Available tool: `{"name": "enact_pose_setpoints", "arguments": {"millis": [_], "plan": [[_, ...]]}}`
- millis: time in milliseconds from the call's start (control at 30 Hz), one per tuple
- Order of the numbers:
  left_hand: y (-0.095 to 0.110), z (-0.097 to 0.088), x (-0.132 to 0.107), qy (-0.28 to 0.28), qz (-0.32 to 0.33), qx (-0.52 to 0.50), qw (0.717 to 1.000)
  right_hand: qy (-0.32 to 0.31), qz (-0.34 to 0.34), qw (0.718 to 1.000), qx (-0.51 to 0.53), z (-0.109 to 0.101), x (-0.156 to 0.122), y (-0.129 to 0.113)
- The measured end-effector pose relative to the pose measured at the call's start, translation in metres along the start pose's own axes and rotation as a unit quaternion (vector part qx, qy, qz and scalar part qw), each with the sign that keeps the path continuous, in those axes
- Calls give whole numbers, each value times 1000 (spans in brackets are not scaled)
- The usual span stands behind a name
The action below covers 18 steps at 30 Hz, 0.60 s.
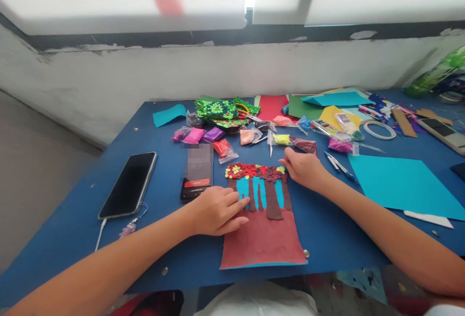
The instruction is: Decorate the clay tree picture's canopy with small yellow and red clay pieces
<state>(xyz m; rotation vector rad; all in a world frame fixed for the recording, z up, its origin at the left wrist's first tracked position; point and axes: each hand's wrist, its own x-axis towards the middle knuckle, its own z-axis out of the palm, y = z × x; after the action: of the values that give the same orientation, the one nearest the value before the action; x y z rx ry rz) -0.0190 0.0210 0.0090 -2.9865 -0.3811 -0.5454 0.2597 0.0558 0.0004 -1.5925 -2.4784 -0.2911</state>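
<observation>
A clay picture (263, 238) on turquoise card lies at the table's near edge, with brown clay ground, brown trunks and a band of red, maroon and yellow clay flowers (254, 172) along its top. My left hand (218, 211) rests on the picture's left side, its fingers laid flat and together, holding nothing. My right hand (303, 167) sits at the top right corner of the picture, fingertips pinched at the flower band; what they hold, if anything, is too small to name.
On the blue table (170, 253) lie a black phone with a cable (130, 184), a second phone showing a red button (196, 180), several small bags of coloured clay (225, 150), green patterned paper (218, 110), coloured paper sheets (403, 180), pens (337, 165), a tape ring (379, 130).
</observation>
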Motion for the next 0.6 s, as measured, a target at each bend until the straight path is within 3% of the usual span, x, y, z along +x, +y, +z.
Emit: {"name": "enact_pose_setpoints", "arguments": {"millis": [200, 600], "plan": [[1, 4, -2, 2, -3, -3, 1000, -24, 8, 999, 24, 3, 2, 0], [3, 1, 1, 26, -6, -1, 1000, -1, 19, 997, 73, 5, 3, 3]]}}
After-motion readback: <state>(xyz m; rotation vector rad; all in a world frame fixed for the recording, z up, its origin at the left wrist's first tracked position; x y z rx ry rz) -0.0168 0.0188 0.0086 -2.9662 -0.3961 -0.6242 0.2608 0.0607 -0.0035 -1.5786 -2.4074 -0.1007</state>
